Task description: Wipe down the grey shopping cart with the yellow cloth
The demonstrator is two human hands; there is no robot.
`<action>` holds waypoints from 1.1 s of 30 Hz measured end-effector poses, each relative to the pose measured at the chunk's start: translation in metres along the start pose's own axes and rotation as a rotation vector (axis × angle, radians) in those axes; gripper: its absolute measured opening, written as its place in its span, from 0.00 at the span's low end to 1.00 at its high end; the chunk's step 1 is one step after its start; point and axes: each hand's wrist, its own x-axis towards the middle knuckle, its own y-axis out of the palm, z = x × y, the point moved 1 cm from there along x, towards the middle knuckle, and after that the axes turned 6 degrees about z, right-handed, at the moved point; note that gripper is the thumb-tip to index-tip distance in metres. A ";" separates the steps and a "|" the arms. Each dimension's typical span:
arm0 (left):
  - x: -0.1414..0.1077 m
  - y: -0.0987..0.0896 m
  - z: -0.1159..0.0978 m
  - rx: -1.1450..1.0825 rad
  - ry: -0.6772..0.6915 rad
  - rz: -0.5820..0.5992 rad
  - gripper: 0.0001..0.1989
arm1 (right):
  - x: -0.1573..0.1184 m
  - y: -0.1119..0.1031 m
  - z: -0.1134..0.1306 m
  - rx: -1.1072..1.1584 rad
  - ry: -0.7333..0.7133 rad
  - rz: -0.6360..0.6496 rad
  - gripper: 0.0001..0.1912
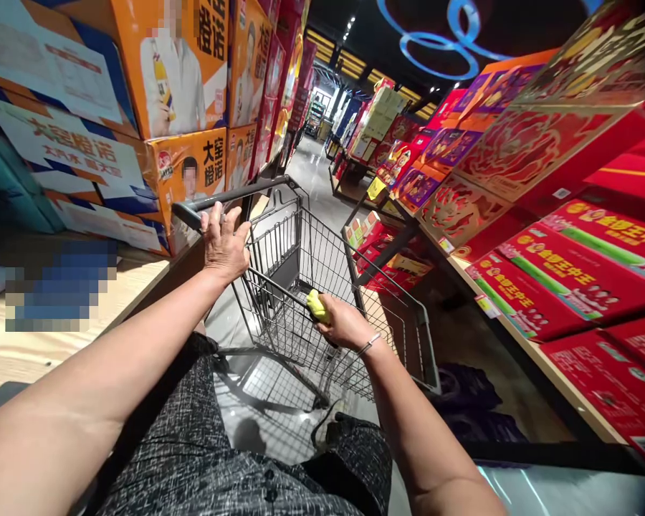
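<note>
Shop aisles lined with stacked boxes fill the background, and a pale glossy floor is seen running away between them. Orange cartons are piled high on the left above a wooden shelf, while red gift boxes are laid out on sloping shelves to the right.

A wire shopping trolley is seen in the middle of the aisle, tilted in the picture, with its basket open to the camera. The dark handle bar runs across the trolley's near end. The bar is gripped by the left hand, whose fingers are curled over it from above, pressed together, with the thumb toward the basket.

The right hand is closed around a small yellow object, which is held just above the near rim of the basket, at the wire edge. Only the top of the object is shown past the fingers, so what it is cannot be told. A thin bracelet is worn on the right wrist. Patterned grey clothing is seen below both arms.
</note>
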 end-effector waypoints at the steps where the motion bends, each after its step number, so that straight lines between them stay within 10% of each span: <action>1: 0.001 0.001 0.001 -0.004 0.009 0.014 0.27 | 0.002 -0.005 -0.002 0.035 -0.027 0.040 0.21; 17: 0.019 0.021 -0.002 -0.009 -0.141 0.057 0.43 | 0.050 -0.005 -0.057 0.737 -0.355 0.540 0.30; 19: 0.022 0.028 0.001 -0.030 -0.143 0.059 0.46 | 0.078 -0.006 -0.058 0.690 -0.314 0.451 0.31; 26: 0.039 0.041 0.009 -0.092 -0.118 0.109 0.39 | 0.196 -0.030 -0.008 0.150 -0.270 -0.511 0.33; 29: 0.044 0.044 0.013 -0.054 -0.113 0.128 0.39 | 0.228 -0.008 -0.002 0.027 -0.242 -0.571 0.32; 33: 0.053 0.052 0.022 0.027 -0.106 0.166 0.36 | 0.225 0.079 -0.029 0.012 -0.289 -0.331 0.32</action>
